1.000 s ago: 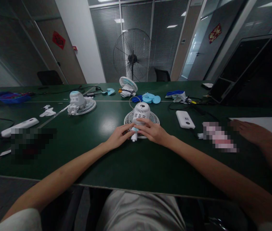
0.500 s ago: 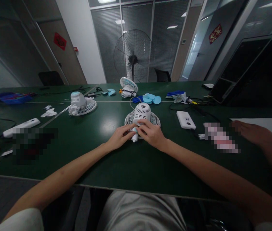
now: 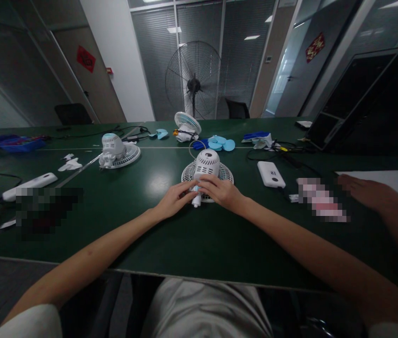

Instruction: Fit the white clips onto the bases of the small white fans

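Observation:
A small white fan (image 3: 207, 162) lies grille-down on the green table in front of me, its rounded motor housing upward. At its near side a white stem with a light-blue part (image 3: 196, 199) sticks out toward me. My left hand (image 3: 173, 199) closes its fingertips on this stem from the left. From the right, my right hand (image 3: 224, 191) bends its fingers over the same stem, close against the housing. The fingers cover much of the joint, so its details are hidden. A thin cable loops behind the housing.
Another white fan (image 3: 113, 149) lies to the left, and a third fan (image 3: 186, 127) stands behind. Light-blue fan blades (image 3: 222, 143), a white power bank (image 3: 271, 174) and gloves (image 3: 258, 137) lie around. Another person's hand (image 3: 375, 192) rests at the right. A white power strip (image 3: 30, 186) is left.
The fingers of my right hand have shifted slightly over the stem and lie flatter. The fan stays in place; the view has moved only a little.

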Demonstrator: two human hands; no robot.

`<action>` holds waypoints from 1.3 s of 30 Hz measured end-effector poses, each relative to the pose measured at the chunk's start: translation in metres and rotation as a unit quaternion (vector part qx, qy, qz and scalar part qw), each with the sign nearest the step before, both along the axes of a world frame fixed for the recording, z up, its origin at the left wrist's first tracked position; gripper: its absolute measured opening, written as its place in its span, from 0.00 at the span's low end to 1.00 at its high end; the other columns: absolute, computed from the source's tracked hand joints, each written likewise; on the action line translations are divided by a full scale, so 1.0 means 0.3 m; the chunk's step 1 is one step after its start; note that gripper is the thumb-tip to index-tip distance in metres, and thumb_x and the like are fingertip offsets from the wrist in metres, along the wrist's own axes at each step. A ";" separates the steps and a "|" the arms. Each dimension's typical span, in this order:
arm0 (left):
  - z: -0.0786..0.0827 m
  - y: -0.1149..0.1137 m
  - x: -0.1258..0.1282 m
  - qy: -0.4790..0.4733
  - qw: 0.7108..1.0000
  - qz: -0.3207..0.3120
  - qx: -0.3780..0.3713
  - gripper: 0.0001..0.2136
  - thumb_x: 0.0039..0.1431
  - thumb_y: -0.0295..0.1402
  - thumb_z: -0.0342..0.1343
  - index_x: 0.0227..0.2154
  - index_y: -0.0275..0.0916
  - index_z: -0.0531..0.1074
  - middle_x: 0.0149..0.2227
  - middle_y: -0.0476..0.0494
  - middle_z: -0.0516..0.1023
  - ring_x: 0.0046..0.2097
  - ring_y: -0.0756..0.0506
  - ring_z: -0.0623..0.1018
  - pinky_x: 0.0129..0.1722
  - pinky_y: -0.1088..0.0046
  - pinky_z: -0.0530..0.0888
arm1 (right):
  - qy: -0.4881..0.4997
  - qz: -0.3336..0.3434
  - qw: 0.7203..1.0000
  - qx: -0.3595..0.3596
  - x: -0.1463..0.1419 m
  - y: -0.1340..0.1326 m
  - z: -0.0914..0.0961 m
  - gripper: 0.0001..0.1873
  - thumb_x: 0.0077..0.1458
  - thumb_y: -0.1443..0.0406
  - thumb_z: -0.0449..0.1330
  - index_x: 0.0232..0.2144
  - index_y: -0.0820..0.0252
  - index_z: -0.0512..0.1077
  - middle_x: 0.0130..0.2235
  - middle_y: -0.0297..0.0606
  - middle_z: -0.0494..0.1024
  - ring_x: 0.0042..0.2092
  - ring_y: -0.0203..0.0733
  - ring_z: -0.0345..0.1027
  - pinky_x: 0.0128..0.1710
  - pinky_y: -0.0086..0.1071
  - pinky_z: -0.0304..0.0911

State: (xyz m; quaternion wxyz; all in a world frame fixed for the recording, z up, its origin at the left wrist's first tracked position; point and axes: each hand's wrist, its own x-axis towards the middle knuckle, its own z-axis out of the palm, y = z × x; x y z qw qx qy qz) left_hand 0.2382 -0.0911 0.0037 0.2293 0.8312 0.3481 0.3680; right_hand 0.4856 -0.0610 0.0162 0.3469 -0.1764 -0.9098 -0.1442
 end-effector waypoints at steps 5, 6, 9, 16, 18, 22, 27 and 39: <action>-0.005 0.002 -0.003 0.004 1.000 0.000 -0.005 0.22 0.73 0.42 0.52 0.65 0.42 0.67 0.56 0.39 0.76 0.37 0.49 0.77 0.37 0.71 0.76 | -0.040 0.049 0.998 0.018 0.033 0.018 0.013 0.21 0.70 0.64 0.56 0.63 0.61 0.67 0.59 0.47 0.74 0.57 0.49 0.73 0.44 0.37 0.79; -0.004 0.001 -0.003 0.004 1.000 0.002 -0.006 0.22 0.73 0.42 0.52 0.65 0.42 0.67 0.56 0.39 0.76 0.36 0.49 0.77 0.36 0.72 0.76 | -0.040 0.046 0.998 0.024 0.038 0.021 0.012 0.21 0.70 0.65 0.55 0.63 0.61 0.67 0.59 0.47 0.75 0.56 0.48 0.73 0.44 0.37 0.79; -0.001 0.000 -0.002 0.009 1.000 0.008 -0.002 0.22 0.73 0.42 0.52 0.65 0.42 0.67 0.55 0.39 0.77 0.36 0.49 0.77 0.37 0.72 0.75 | -0.031 0.019 0.999 0.027 0.030 0.018 0.006 0.17 0.71 0.64 0.54 0.58 0.63 0.70 0.56 0.48 0.76 0.51 0.46 0.76 0.40 0.35 0.77; -0.005 0.005 -0.003 0.018 0.999 0.015 0.026 0.22 0.72 0.44 0.52 0.63 0.39 0.69 0.51 0.38 0.80 0.44 0.44 0.79 0.44 0.67 0.77 | 0.004 -0.105 0.993 -0.045 -0.057 -0.058 0.031 0.15 0.71 0.62 0.53 0.37 0.64 0.75 0.36 0.42 0.78 0.36 0.41 0.73 0.32 0.33 0.67; -0.007 0.006 -0.004 0.016 0.999 0.017 0.028 0.22 0.72 0.43 0.53 0.63 0.39 0.69 0.50 0.38 0.80 0.44 0.44 0.79 0.44 0.67 0.77 | 0.017 -0.122 0.990 -0.064 -0.059 -0.071 0.037 0.14 0.71 0.62 0.52 0.38 0.64 0.75 0.37 0.42 0.78 0.34 0.40 0.72 0.30 0.33 0.66; -0.008 0.006 -0.007 0.022 0.999 0.013 0.025 0.22 0.73 0.42 0.52 0.64 0.40 0.68 0.51 0.39 0.79 0.42 0.45 0.79 0.43 0.68 0.76 | -0.013 -0.027 0.998 -0.053 -0.007 -0.044 0.022 0.14 0.71 0.61 0.53 0.50 0.62 0.74 0.48 0.45 0.79 0.43 0.43 0.75 0.33 0.33 0.71; -0.006 0.005 -0.010 0.025 0.999 0.013 0.015 0.22 0.73 0.42 0.51 0.65 0.41 0.67 0.56 0.38 0.77 0.41 0.46 0.78 0.41 0.69 0.76 | -0.029 0.006 0.999 -0.011 0.049 0.012 -0.006 0.20 0.72 0.63 0.53 0.63 0.57 0.65 0.57 0.45 0.75 0.49 0.44 0.75 0.39 0.35 0.75; 0.000 0.002 -0.005 0.015 1.000 0.013 0.011 0.22 0.73 0.43 0.52 0.65 0.42 0.68 0.53 0.39 0.79 0.41 0.46 0.78 0.39 0.71 0.75 | 0.046 -0.111 0.975 -0.187 -0.067 -0.108 0.075 0.15 0.72 0.60 0.53 0.38 0.61 0.75 0.34 0.38 0.79 0.32 0.37 0.72 0.31 0.31 0.66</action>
